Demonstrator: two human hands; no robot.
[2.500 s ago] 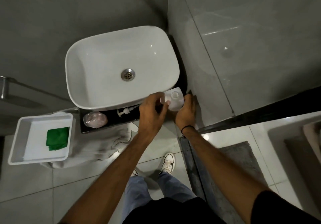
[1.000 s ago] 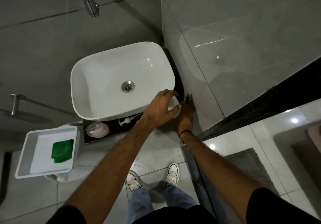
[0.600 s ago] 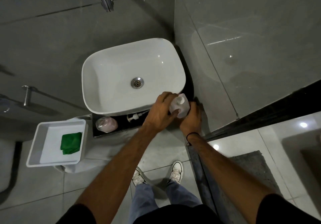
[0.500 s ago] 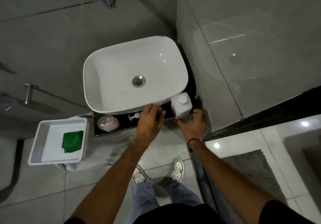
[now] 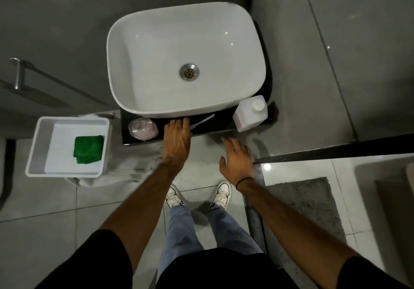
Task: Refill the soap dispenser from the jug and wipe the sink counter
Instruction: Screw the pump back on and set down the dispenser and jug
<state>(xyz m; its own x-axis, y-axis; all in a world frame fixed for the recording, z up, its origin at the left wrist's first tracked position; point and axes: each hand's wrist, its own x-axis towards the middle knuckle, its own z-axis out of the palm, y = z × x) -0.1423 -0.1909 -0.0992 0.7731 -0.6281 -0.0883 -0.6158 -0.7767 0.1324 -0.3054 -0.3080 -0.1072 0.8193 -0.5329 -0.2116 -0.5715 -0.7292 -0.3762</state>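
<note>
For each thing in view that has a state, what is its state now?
jug: upright on the counter, cap on, not held
soap dispenser: on the counter, pump out
pump: lying flat on the counter
green cloth: folded, in the white tray
sink: empty
left hand: fingers at the pump
right hand: open, empty

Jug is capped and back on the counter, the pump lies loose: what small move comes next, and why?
Probably the left hand closes on the pump and lifts it toward the soap dispenser. Its fingertips already rest at the pump's head, the dispenser stands without its pump just to the left, and the jug is capped. The right hand hangs free, holding nothing.
</note>
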